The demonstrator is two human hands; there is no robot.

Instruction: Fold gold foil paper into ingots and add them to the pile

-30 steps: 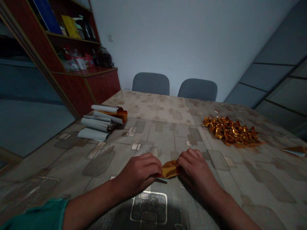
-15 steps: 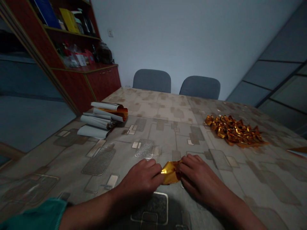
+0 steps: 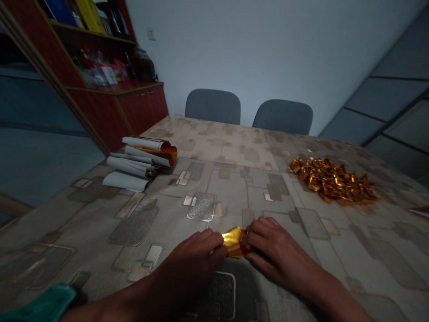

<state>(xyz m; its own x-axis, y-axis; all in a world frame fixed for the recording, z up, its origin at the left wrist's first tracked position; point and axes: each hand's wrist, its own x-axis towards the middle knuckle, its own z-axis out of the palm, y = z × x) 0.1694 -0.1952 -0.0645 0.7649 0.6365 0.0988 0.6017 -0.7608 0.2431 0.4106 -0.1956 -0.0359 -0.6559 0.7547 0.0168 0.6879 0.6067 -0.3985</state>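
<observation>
your left hand and right hand are both curled up, fingertips pinching opposite ends of a crumpled shiny gold foil piece, so it sits right between them, low over the grey patterned tablecloth. a teal sleeve shows at your left wrist. farther out on your right there's a heap of small twisted gold foil bundles, and on your left a pile of curled white sheets with gold undersides.
</observation>
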